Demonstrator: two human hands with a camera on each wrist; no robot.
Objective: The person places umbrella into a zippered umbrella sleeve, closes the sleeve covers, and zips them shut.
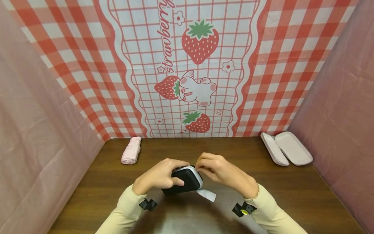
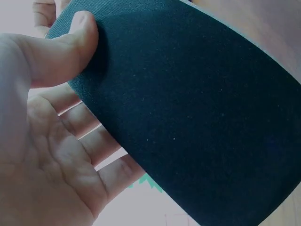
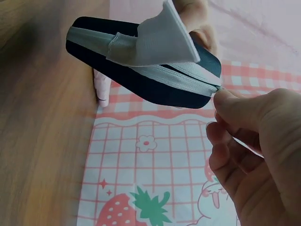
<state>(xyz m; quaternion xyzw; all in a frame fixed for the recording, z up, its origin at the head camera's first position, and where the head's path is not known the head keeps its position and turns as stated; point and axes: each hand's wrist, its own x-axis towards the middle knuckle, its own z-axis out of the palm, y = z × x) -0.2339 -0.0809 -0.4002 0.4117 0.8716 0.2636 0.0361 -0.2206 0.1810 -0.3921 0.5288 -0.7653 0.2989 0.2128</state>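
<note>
A black zippered case (image 1: 187, 179) with a pale grey zipper band is held up above the table. My left hand (image 1: 163, 175) grips it from the left, thumb on the broad black face and fingers behind, as the left wrist view shows on the case (image 2: 188, 103). At a corner of the case, my right hand (image 1: 217, 167) pinches the zipper pull (image 3: 218, 88) between thumb and forefinger. A wide pale fabric strap (image 3: 164, 40) sticks out from the case's side. In the right wrist view the zipper is partly parted near the pull.
On the brown wooden table (image 1: 105, 195), a rolled pink cloth (image 1: 131, 151) lies at the back left. An opened white hard case (image 1: 292, 148) lies at the back right. Behind stands a strawberry-print checked cloth (image 1: 198, 71), with pink drapes (image 1: 49, 107) at the sides.
</note>
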